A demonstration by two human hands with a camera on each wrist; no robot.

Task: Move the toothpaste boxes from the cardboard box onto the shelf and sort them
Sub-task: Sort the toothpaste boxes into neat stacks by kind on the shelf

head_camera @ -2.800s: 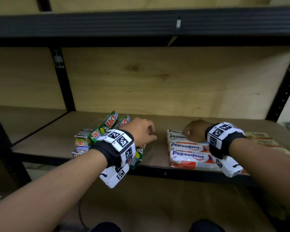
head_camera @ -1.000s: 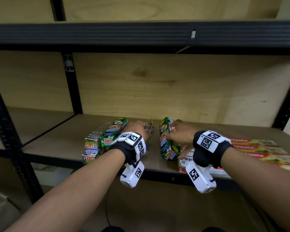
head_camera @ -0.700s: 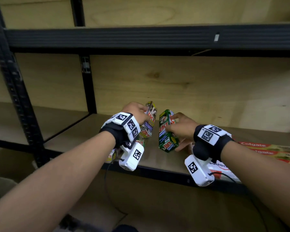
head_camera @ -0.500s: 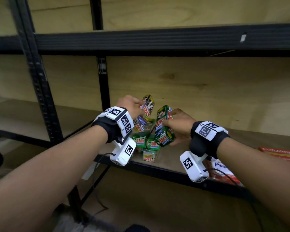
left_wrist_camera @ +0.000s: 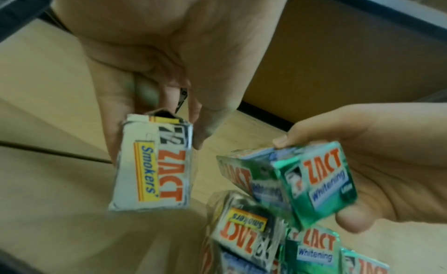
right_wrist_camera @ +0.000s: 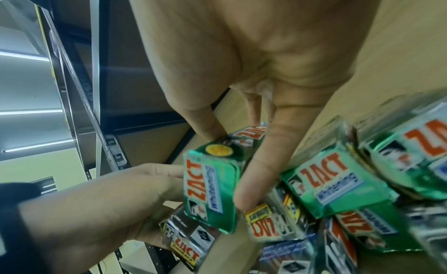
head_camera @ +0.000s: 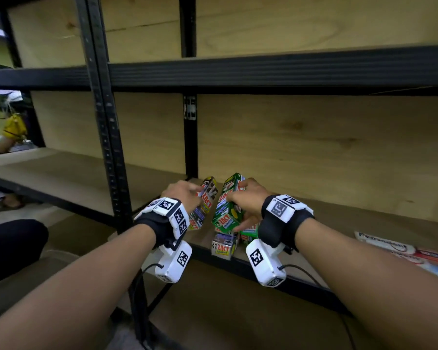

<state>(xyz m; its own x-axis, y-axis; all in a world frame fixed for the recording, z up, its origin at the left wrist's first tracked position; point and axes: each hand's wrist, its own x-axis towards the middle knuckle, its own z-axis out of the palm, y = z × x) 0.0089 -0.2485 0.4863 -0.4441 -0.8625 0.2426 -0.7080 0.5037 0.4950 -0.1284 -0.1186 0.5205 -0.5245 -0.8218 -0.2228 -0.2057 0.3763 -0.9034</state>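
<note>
My left hand [head_camera: 187, 195] grips a silver Zact Smokers toothpaste box [head_camera: 204, 202] and holds it tilted above the wooden shelf [head_camera: 339, 218]. The left wrist view shows its torn end flap, the silver Zact Smokers box [left_wrist_camera: 154, 163] held between thumb and fingers. Just to its right, my right hand [head_camera: 245, 198] grips a green Zact Whitening box [head_camera: 228, 205], thumb on one side and fingers on the other. The two boxes are close side by side. A heap of several Zact boxes [head_camera: 224, 245] lies on the shelf under my hands, and the Zact heap [right_wrist_camera: 338, 192] mixes green and silver.
Pepsodent boxes [head_camera: 390, 246] lie flat on the shelf at the right. A black upright post [head_camera: 106, 147] stands just left of my left hand, with a neighbouring shelf bay [head_camera: 61, 173] beyond it. Another person [head_camera: 13, 127] sits far left. A dark knee [head_camera: 10, 243] is low left.
Both hands have each picked up a Zact box from the shelf and lifted it. The hands and the view have shifted left, towards the upright post.
</note>
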